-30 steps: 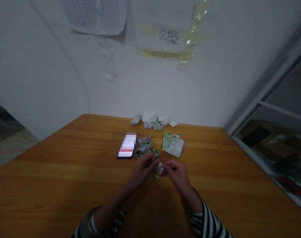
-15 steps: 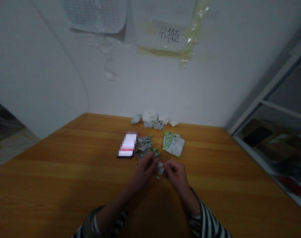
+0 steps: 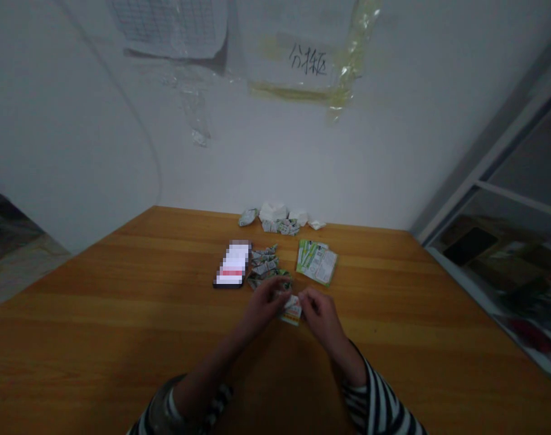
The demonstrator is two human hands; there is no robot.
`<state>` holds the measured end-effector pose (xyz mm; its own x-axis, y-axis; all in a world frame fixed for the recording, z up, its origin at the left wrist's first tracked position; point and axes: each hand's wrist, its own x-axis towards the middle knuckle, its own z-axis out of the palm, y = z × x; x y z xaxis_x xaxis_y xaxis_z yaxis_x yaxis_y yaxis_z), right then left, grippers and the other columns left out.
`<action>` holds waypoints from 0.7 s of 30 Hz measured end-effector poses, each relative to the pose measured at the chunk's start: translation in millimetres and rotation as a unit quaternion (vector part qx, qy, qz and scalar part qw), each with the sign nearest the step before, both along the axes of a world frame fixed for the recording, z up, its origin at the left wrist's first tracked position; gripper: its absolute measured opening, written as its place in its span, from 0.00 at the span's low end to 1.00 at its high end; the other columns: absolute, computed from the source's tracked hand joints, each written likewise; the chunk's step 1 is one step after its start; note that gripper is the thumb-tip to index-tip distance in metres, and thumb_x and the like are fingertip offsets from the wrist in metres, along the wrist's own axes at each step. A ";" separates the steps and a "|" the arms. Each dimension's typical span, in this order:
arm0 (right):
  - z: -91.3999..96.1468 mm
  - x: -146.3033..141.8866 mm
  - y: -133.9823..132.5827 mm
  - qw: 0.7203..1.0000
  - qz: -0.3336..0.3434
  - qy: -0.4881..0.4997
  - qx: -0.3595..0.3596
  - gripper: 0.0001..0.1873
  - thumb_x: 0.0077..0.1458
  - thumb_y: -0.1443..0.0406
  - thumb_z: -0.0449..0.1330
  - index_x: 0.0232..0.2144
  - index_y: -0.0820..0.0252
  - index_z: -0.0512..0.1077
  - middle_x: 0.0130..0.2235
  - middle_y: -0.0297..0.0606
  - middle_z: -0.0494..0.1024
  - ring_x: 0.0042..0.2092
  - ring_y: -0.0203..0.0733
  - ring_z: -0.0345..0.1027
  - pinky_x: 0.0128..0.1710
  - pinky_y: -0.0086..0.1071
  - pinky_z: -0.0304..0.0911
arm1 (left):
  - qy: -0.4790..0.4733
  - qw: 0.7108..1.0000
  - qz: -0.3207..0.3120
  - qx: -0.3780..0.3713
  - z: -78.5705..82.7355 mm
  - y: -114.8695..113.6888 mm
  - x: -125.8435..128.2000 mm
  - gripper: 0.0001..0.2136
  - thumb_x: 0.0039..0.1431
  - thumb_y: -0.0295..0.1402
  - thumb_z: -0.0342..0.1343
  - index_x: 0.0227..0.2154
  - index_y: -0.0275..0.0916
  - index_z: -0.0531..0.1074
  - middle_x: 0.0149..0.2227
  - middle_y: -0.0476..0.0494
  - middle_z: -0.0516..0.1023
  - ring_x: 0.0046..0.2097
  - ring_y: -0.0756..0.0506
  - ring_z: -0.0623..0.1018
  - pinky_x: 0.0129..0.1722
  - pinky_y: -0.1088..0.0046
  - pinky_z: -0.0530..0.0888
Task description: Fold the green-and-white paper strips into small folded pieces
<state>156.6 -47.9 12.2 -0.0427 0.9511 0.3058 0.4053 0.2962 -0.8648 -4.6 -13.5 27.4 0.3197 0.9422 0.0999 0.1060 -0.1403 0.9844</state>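
Observation:
Both my hands meet over the middle of a wooden table [image 3: 121, 314]. My left hand [image 3: 264, 308] and my right hand [image 3: 318, 314] each pinch the same small printed paper piece [image 3: 292, 310], white with green and red, held just above the wood. Right behind my left hand lies a little heap of folded paper pieces [image 3: 265, 267]. A flat stack of green and white printed sheets [image 3: 317, 262] rests beyond my right hand.
A phone [image 3: 232, 270] with a lit screen lies left of the heap. More crumpled and folded papers [image 3: 280, 219] sit at the table's far edge against the white wall. A metal shelf frame [image 3: 493, 199] stands at the right.
My hands have drawn slightly closer together around the paper piece and shifted a little forward. Everything else on the table stays where it was.

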 end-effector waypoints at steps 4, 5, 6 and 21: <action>-2.9 3.6 1.3 1.000 0.014 -0.023 -0.006 0.17 0.61 0.61 0.51 0.22 0.59 0.64 0.20 0.28 0.62 0.23 0.33 0.56 0.23 0.27 0.48 | 0.099 0.993 -0.061 0.007 6.8 4.1 -7.0 0.14 0.53 0.39 0.55 0.28 0.32 0.79 0.24 0.47 0.77 0.28 0.47 0.73 0.27 0.76 0.66; -4.7 3.1 1.6 1.000 0.014 -0.018 -0.010 0.17 0.61 0.61 0.51 0.21 0.59 0.64 0.19 0.28 0.62 0.23 0.33 0.56 0.23 0.27 0.48 | 0.114 0.992 -0.057 0.013 8.0 3.9 -7.8 0.14 0.53 0.38 0.55 0.27 0.32 0.80 0.22 0.48 0.77 0.27 0.48 0.72 0.26 0.77 0.65; -6.9 2.1 2.2 1.000 0.011 -0.008 -0.013 0.17 0.61 0.60 0.51 0.21 0.59 0.64 0.19 0.27 0.61 0.23 0.33 0.56 0.23 0.27 0.48 | 0.126 0.991 -0.048 0.020 8.6 3.3 -8.0 0.14 0.52 0.38 0.55 0.26 0.32 0.80 0.21 0.48 0.76 0.26 0.48 0.72 0.26 0.77 0.65; -18.0 -7.3 7.0 0.991 0.002 0.118 -0.069 0.15 0.52 0.60 0.59 0.17 0.60 0.64 0.19 0.27 0.62 0.22 0.32 0.56 0.23 0.25 0.51 | 0.156 0.986 0.007 0.059 0.7 -2.4 -2.0 0.10 0.51 0.31 0.53 0.24 0.33 0.78 0.23 0.44 0.79 0.27 0.46 0.76 0.27 0.76 0.67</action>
<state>149.3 -40.9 -5.9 0.0111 0.9846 0.1746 0.1856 0.1696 -0.9679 -6.6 -15.9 28.1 0.3397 0.9343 0.1082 0.4037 -0.2488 0.8804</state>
